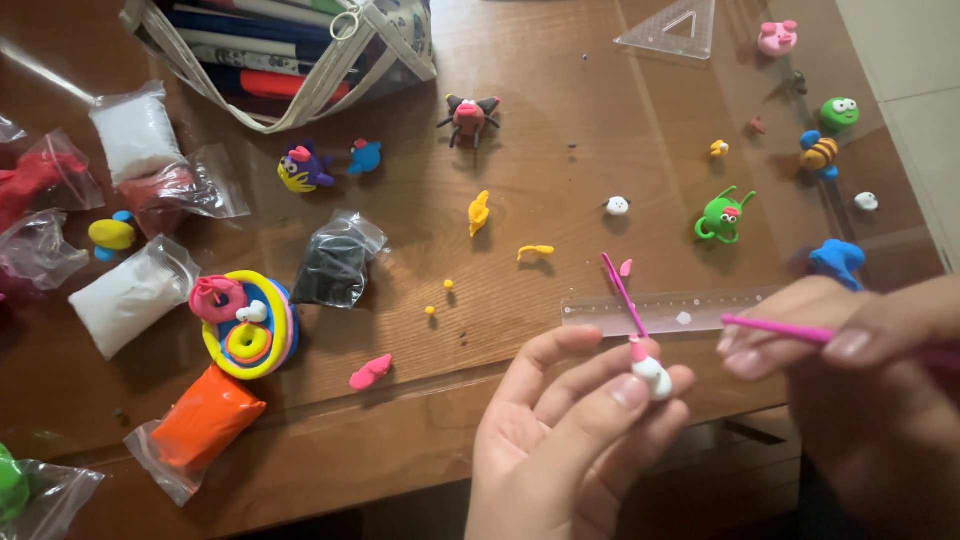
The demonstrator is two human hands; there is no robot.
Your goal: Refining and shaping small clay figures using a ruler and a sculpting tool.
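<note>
orange clay in clear bag

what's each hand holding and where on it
Left hand pinches a small white clay figure by its lower body. Right hand grips a pink sculpting stick near its back end.

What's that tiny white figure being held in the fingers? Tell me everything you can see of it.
The small white clay figure looks like soft modelling clay, rounded and smooth, with a pink bit on top. The left hand pinches it between thumb and fingertips, above the edge of the wooden table. The right hand holds a thin pink tool pointing towards it, not touching. Finer details are too small to tell.
</note>
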